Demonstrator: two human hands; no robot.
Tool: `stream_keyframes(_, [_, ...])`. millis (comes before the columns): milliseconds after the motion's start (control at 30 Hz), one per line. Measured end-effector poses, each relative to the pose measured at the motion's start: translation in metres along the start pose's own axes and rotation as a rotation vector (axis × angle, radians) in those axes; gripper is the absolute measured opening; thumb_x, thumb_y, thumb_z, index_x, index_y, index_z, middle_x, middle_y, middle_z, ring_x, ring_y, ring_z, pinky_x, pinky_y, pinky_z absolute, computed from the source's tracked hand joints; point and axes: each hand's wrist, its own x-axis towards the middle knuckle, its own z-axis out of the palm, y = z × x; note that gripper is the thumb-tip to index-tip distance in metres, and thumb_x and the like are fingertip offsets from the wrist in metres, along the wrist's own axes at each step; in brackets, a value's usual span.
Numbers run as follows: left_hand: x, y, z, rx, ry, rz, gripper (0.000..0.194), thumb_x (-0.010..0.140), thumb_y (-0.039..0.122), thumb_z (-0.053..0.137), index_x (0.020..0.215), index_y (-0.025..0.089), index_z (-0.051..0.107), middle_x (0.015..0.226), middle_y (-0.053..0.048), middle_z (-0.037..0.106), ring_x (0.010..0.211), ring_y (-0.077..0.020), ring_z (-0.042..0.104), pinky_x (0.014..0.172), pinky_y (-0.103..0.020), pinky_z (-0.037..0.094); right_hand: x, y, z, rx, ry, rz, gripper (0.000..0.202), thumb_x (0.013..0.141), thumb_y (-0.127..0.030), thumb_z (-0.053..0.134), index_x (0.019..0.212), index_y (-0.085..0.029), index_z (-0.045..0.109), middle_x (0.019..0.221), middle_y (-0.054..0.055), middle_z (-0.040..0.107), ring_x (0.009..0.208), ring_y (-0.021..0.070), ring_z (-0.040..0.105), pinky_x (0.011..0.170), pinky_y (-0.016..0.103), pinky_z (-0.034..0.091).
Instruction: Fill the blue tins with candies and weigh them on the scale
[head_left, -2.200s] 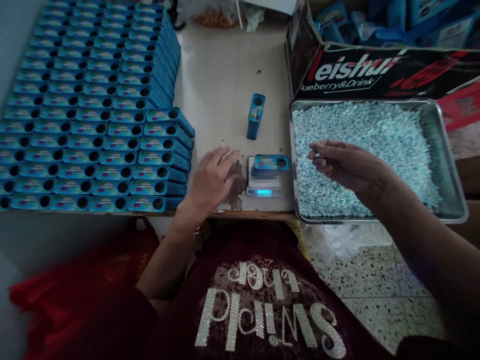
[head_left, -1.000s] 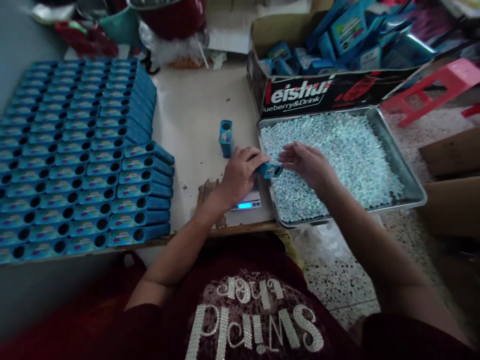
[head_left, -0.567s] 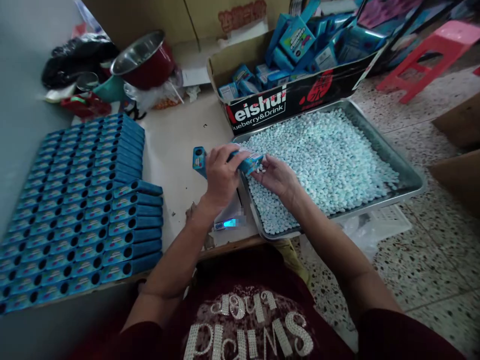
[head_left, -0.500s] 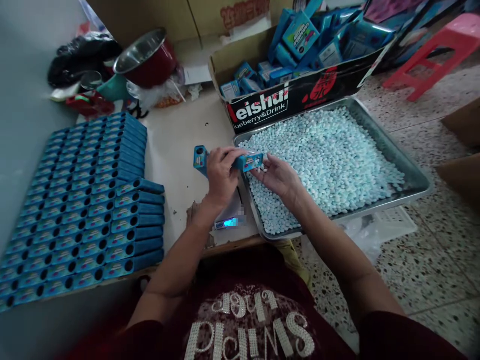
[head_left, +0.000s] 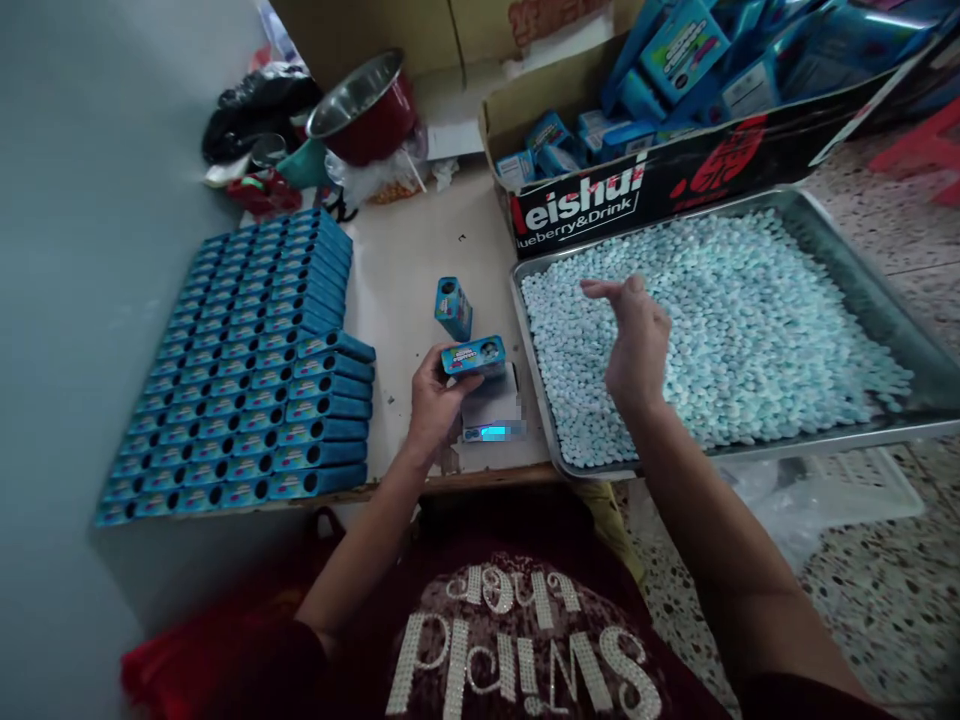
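Observation:
Fingers of my left hand point(head_left: 439, 400) are wrapped round a blue box point(head_left: 474, 356), held over a small scale point(head_left: 487, 405) with a lit display. Pale candies show in the round hole of this box. Just behind it stands a second blue box point(head_left: 454, 308) with a dark hole in its top. My right hand point(head_left: 637, 345) is raised over the metal tray point(head_left: 556, 440) of pale blue and white candies point(head_left: 720, 320). Its fingers are extended, and nothing shows in it. Rows of blue boxes point(head_left: 255, 370) stand upright on the left of the table.
Behind the tray, a black printed carton point(head_left: 585, 215) holds many blue boxes and packs. A red pot point(head_left: 367, 115), a black bag point(head_left: 259, 105) and plastic bags stand at the back left. A red stool point(head_left: 922, 150) is on the floor at right.
My left hand has lowered the blue box to the scale. My right hand has left the box and moved over the candies. The view has shifted, moving the scene's left side rightward.

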Motion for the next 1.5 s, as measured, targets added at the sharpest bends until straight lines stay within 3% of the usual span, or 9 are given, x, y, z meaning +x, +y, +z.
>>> stream_keyframes(100, [-0.013,-0.012,-0.007,-0.043,-0.032,-0.074,0.056,0.073,0.029,0.096,0.122,0.025,0.070,0.112,-0.001,0.080,0.106,-0.0217,0.076,0.106,-0.038,0.061,-0.001,0.001,0.003,-0.013,0.087,-0.019,0.052,0.107,-0.071,0.055,0.091,-0.028,0.080,0.106,0.004,0.082,0.117,0.0238,0.076,0.118,0.048,0.053])
stream_keyframes(267, [-0.023,-0.019,-0.013,0.060,-0.080,-0.105,0.055,0.082,0.034,0.092,0.130,0.026,0.068,0.117,-0.003,0.081,0.112,-0.0240,0.078,0.108,-0.041,0.062,-0.002,0.014,0.006,-0.028,0.043,-0.016,0.050,0.104,-0.069,0.059,0.084,-0.027,0.077,0.087,0.003,0.075,0.091,0.0199,0.075,0.096,0.039,0.060])
stream_keyframes(367, [-0.023,-0.013,-0.016,0.070,-0.121,-0.077,0.064,0.078,0.033,0.096,0.134,0.027,0.067,0.126,-0.005,0.081,0.120,-0.0264,0.078,0.111,-0.043,0.062,-0.004,0.020,0.007,-0.010,0.018,-0.081,0.045,0.103,-0.066,0.065,0.084,-0.027,0.077,0.083,0.001,0.072,0.081,0.0178,0.072,0.090,0.037,0.060])
stream_keyframes(533, [-0.022,0.001,-0.030,0.002,-0.084,-0.064,0.083,0.064,0.029,0.102,0.139,0.026,0.067,0.131,-0.009,0.078,0.126,-0.0294,0.076,0.114,-0.046,0.061,-0.004,0.020,0.008,-0.033,0.017,-0.062,0.046,0.103,-0.065,0.064,0.083,-0.026,0.077,0.083,0.002,0.071,0.077,0.0168,0.070,0.085,0.036,0.061])
stream_keyframes(700, [-0.022,0.011,-0.045,0.050,-0.037,-0.029,0.077,0.070,0.029,0.098,0.140,0.025,0.066,0.136,-0.012,0.076,0.139,-0.0314,0.070,0.122,-0.054,0.054,-0.004,0.017,0.010,0.000,0.024,-0.059,0.046,0.102,-0.064,0.065,0.080,-0.025,0.074,0.079,0.002,0.070,0.073,0.0165,0.069,0.081,0.036,0.060])
stream_keyframes(933, [-0.020,0.019,-0.050,0.098,-0.004,0.005,0.071,0.067,0.026,0.097,0.133,0.027,0.071,0.134,-0.012,0.078,0.136,-0.0320,0.071,0.117,-0.056,0.055,-0.004,0.015,0.013,-0.023,-0.001,-0.058,0.047,0.102,-0.065,0.064,0.078,-0.026,0.072,0.077,0.003,0.070,0.071,0.0175,0.068,0.079,0.037,0.060])
stream_keyframes(1200, [-0.018,0.010,-0.057,0.148,-0.022,0.030,0.073,0.068,0.025,0.098,0.136,0.029,0.071,0.138,-0.012,0.076,0.139,-0.0314,0.069,0.119,-0.056,0.054,-0.002,0.024,0.008,-0.076,-0.027,-0.055,0.049,0.105,-0.067,0.062,0.082,-0.026,0.073,0.078,0.002,0.067,0.071,0.0166,0.068,0.078,0.036,0.061])
stream_keyframes(1500, [-0.024,-0.001,-0.060,0.159,-0.070,0.028,0.077,0.072,0.031,0.100,0.142,0.027,0.068,0.141,-0.013,0.075,0.139,-0.0322,0.068,0.118,-0.055,0.055,0.001,0.030,0.007,-0.045,-0.040,-0.083,0.038,0.103,-0.054,0.066,0.080,-0.024,0.074,0.074,0.001,0.064,0.066,0.0150,0.065,0.072,0.034,0.056])
